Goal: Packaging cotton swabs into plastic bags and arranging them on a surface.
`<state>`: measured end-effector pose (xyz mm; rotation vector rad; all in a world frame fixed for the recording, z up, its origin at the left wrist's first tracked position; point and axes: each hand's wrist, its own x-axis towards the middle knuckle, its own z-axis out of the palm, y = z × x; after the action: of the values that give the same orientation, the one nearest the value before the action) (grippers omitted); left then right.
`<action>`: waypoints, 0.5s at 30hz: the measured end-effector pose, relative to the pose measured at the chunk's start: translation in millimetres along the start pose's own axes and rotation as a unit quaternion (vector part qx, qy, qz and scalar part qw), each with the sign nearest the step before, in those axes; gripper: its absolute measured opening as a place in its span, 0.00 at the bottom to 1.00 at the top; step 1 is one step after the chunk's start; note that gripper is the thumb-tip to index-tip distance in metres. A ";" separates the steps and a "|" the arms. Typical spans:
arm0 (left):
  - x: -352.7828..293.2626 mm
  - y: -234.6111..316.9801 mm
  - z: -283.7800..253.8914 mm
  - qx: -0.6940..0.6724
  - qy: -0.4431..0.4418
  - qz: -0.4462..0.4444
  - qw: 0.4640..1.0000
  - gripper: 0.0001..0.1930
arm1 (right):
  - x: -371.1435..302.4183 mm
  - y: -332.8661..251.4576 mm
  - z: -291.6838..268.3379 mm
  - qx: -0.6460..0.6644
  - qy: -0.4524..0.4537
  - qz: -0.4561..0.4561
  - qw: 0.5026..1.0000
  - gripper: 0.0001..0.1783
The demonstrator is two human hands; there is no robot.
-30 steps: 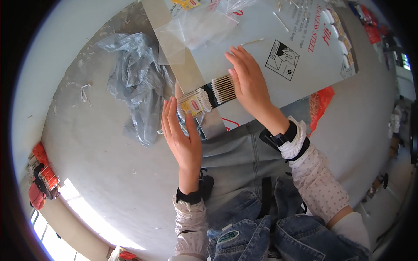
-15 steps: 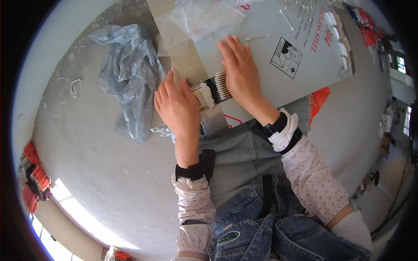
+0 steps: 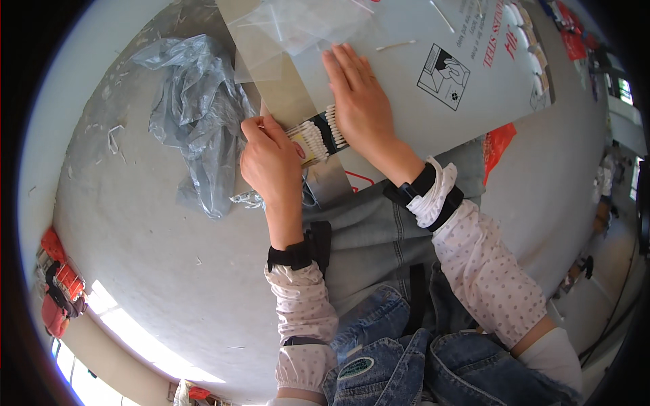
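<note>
Between my hands lies a flat pack of cotton swabs, with rows of white tips on both sides of a dark band and a yellowish printed part at its left end. My left hand is at that left end, its fingers curled and thumb and forefinger pinched at the pack's edge; the exact grip is partly hidden. Palm down, my right hand lies at the pack's right end with its fingers stretched out over the board; it covers some of the swabs. A loose cotton swab lies beyond its fingertips.
The film-covered metal board lies over my lap. Clear plastic bags are at its far side, another loose swab farther right. Several small white-and-brown bundles line its right edge. A crumpled grey plastic bag is left of the board.
My left hand's fingers have gone from stretched out to curled and pinching. My right hand has shifted slightly left and away from me, and more of the swab pack shows.
</note>
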<state>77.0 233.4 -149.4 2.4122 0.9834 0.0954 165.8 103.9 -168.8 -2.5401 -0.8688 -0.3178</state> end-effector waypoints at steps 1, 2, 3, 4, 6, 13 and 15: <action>-0.2 0.4 0.7 -0.016 0.003 -0.014 1.000 0.15 | -0.4 -0.3 0.1 0.002 0.000 -0.001 1.000 0.30; 0.4 1.0 1.2 -0.033 0.006 -0.027 0.999 0.14 | 0.1 0.0 0.4 0.002 0.000 -0.001 1.000 0.30; 0.9 0.9 2.2 -0.033 0.006 -0.027 0.999 0.14 | 0.5 0.6 0.7 -0.002 0.001 -0.004 1.000 0.30; 1.2 0.0 3.8 -0.039 0.009 -0.027 0.999 0.13 | 0.4 1.2 0.8 -0.006 0.001 -0.007 1.000 0.30; 2.5 -4.4 7.5 -0.045 0.014 -0.028 0.999 0.12 | 1.5 -0.6 -0.2 -0.007 0.002 -0.010 1.000 0.30; 2.7 -9.2 12.4 -0.112 0.046 0.011 0.993 0.08 | 4.0 -6.7 0.7 -0.003 -0.006 -0.009 1.000 0.29; 2.9 -9.6 13.2 -0.141 0.039 0.006 0.989 0.08 | 5.1 -9.0 1.4 0.001 -0.008 -0.012 1.000 0.29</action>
<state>76.4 235.2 -165.9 2.1685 0.9218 0.3153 164.3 113.6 -165.4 -2.5356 -0.9067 -0.3033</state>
